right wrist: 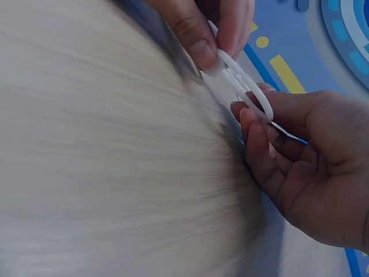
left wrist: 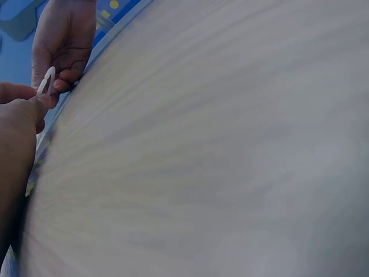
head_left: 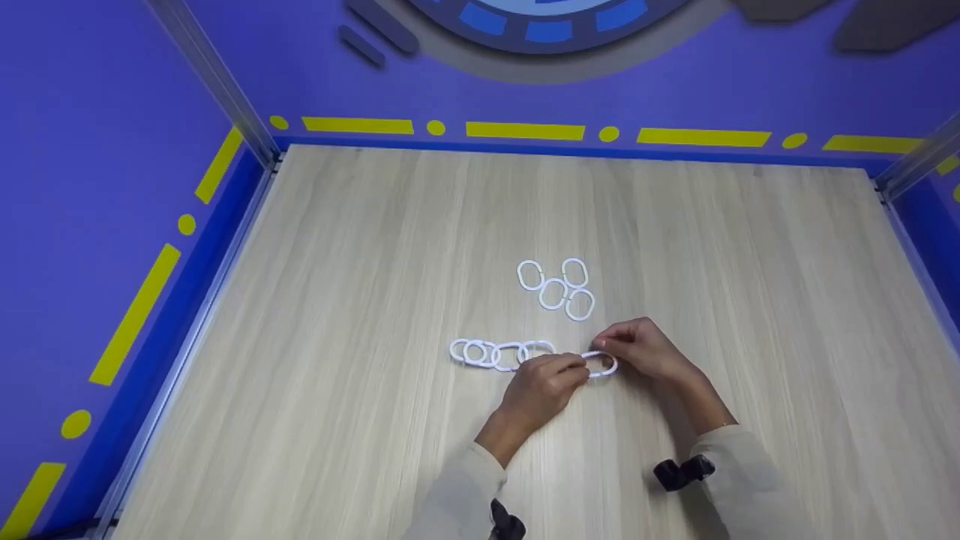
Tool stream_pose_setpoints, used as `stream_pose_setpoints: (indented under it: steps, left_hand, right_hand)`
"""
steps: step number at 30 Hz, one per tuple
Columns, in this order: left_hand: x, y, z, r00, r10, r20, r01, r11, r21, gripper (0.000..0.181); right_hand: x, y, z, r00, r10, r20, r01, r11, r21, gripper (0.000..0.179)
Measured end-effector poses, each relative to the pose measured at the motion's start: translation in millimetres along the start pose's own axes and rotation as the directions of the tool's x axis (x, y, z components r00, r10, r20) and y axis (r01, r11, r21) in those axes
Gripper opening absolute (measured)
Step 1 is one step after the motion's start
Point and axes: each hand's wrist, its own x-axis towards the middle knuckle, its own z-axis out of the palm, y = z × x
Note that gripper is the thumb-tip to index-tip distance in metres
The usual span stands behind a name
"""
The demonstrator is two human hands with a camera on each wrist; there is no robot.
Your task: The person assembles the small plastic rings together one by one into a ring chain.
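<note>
Link point(head_left: 616, 366) right of chain point(head_left: 494, 355), left hand point(head_left: 545, 386) pinching it. Right hand point(head_left: 646, 349) just at its rim; I can't tell whether pinching. Loose links point(head_left: 568, 296) lie beyond chain. Careful: hard tug could spring link from fingertips.

And there's the white oval link point(head_left: 614, 367), tilted, pinched between left hand point(head_left: 546, 386) and right hand point(head_left: 643, 349)! To its left, the white chain point(head_left: 493, 356) stretches along the tabletop point(head_left: 360, 315) (one end hidden behind that left hand). Farther out, four loose white rings point(head_left: 566, 292) lie flat, clustered close.
</note>
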Motion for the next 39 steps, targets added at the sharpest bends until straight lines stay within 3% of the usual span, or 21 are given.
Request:
stream_pose_setpoints:
  steps: [4, 8, 11, 13, 19, 26, 29, 34, 39]
  left_hand:
    - [0.3, 0.0, 0.4, 0.999, -0.031, -0.014, 0.03, 0.999, -0.03, 0.004]
    - [0.4, 0.2, 0.3, 0.998, -0.055, -0.017, 0.054, 0.997, -0.054, 0.004]
    - [0.5, 0.7, 0.3, 0.998, -0.058, -0.017, 0.057, 0.996, -0.062, 0.004]
    - [0.6, 1.0, 0.0, 0.998, -0.06, -0.022, 0.058, 0.996, -0.066, 0.004]
    - [0.4, 0.9, -0.8, 0.996, -0.081, -0.033, 0.077, 0.993, -0.088, 0.005]
    - [-0.6, -0.6, -1.4, 0.991, -0.124, -0.043, 0.12, 0.989, -0.083, 0.005]
    - [-0.1, -0.8, -1.8, 0.99, -0.134, -0.052, 0.13, 0.988, -0.078, 0.005]
    - [0.2, -1.0, -2.6, 0.982, -0.186, -0.042, 0.179, 0.976, -0.12, 0.007]
    - [0.9, -0.4, -3.7, 0.974, -0.225, -0.031, 0.218, 0.965, -0.146, 0.008]
  right_hand:
    - [7.8, 1.1, -1.2, 0.986, -0.089, -0.143, 0.061, 0.98, -0.189, 0.016]
    - [17.2, 3.3, -2.5, 0.964, -0.215, -0.154, 0.134, 0.899, -0.417, 0.028]
    - [21.6, 4.6, -3.1, 0.956, -0.262, -0.129, 0.158, 0.835, -0.527, 0.029]
    - [22.8, 6.4, -3.7, 0.953, -0.269, -0.138, 0.149, 0.817, -0.558, 0.023]
    - [18.6, 14.1, -8.8, 0.938, -0.278, -0.205, 0.113, 0.809, -0.577, 0.004]
    - [8.9, 23.5, -13.3, 0.91, -0.359, -0.21, 0.134, 0.732, -0.668, 0.009]
    - [4.2, 26.9, -12.6, 0.903, -0.336, -0.266, 0.1, 0.77, -0.631, 0.012]
    - [-3.0, 29.2, -11.2, 0.879, -0.257, -0.401, 0.052, 0.888, -0.456, 0.017]
    - [-7.3, 21.9, -12.2, 0.859, -0.244, -0.45, 0.086, 0.936, -0.342, 0.019]
